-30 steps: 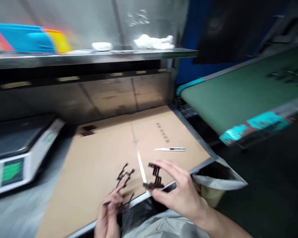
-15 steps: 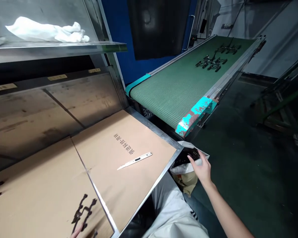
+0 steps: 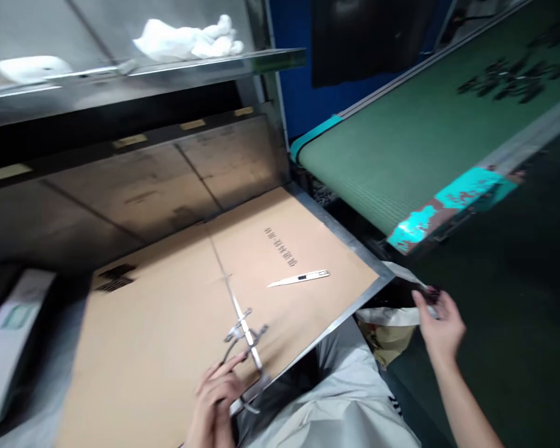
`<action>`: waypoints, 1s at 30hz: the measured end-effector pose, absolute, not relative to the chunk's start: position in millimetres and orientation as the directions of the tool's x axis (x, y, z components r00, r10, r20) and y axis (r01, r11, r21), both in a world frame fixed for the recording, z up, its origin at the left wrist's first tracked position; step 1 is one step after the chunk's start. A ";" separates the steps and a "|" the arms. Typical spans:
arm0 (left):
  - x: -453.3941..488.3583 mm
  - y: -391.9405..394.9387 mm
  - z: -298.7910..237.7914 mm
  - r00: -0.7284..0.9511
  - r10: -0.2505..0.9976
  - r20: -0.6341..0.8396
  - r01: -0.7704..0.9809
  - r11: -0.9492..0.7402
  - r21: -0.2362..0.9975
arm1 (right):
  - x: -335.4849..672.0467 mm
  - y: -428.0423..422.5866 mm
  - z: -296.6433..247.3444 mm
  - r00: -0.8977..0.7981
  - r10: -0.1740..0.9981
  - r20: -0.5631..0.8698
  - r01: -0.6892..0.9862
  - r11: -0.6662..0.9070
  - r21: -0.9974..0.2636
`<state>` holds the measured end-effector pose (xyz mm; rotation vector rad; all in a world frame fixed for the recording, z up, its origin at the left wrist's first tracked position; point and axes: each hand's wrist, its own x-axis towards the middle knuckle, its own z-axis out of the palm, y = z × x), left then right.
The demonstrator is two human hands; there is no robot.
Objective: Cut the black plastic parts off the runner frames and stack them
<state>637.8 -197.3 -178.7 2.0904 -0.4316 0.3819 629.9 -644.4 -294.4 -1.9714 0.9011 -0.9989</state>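
My left hand (image 3: 219, 386), low over the cardboard, has its fingers closed around a thin branched plastic sprue (image 3: 238, 336). Motion blurs the sprue's arms, which stick out past my fingertips. Beyond the table's right corner, my right hand (image 3: 441, 326) is at the rim of a white-lined bag (image 3: 399, 316). Its thumb and fingers are curled together around something small and dark, too blurred to name. Dark contents show inside the bag's mouth. A white utility knife (image 3: 298, 278) lies on the cardboard (image 3: 158, 348) between my hands. Small dark flat pieces (image 3: 116, 277) rest at its far left.
A green conveyor belt (image 3: 401, 149) slopes away at the right, carrying dark branched sprues (image 3: 513, 78). Above the metal back panel runs a shelf (image 3: 177, 74) with a white cloth (image 3: 186, 40). At the left edge stands a black and white device (image 3: 14, 342).
The view has swung left. My left hand has come further into view with the sprue. My right hand's fingers have drawn from the bag's mouth to its outer rim and closed.
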 end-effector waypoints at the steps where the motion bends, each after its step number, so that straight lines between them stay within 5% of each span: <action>1: 636.2 -198.8 -169.8 0.861 -0.286 0.421 -0.508 -0.530 0.679 | 624.9 -632.0 -276.7 0.467 -0.809 0.358 -0.205 -0.493 -0.846; 3: 635.5 -204.0 -152.6 0.787 -0.486 0.379 -0.612 -0.544 0.574 | 618.0 -602.0 -235.4 0.636 -0.640 0.432 -0.004 -0.562 -0.827; 5: 636.3 -212.3 -137.9 0.725 -0.610 0.321 -0.675 -0.532 0.512 | 618.0 -567.1 -191.3 0.907 -0.124 0.401 0.240 -0.630 -0.739; 8: 636.6 -226.3 -122.0 0.648 -0.713 0.266 -0.737 -0.501 0.453 | 633.1 -517.2 -139.1 0.852 0.353 0.387 0.523 -0.603 -0.602; 10: 634.6 -233.1 -114.2 0.606 -0.758 0.242 -0.767 -0.476 0.429 | 647.1 -493.5 -122.3 0.786 0.495 0.370 0.614 -0.562 -0.554; 15: 618.1 -239.6 -104.4 0.612 -0.762 0.213 -0.770 -0.513 0.380 | 657.8 -470.7 -134.4 0.709 0.585 0.394 0.697 -0.494 -0.520; 24: 602.8 -237.2 -135.5 0.559 -0.714 0.422 -0.815 -0.567 0.122 | 652.6 -463.8 -184.7 0.633 0.621 0.461 0.765 -0.411 -0.496; 30: 593.2 -225.5 -114.5 0.616 -0.709 0.344 -0.785 -0.512 0.349 | 646.0 -463.0 -155.5 0.658 0.602 0.453 0.717 -0.318 -0.620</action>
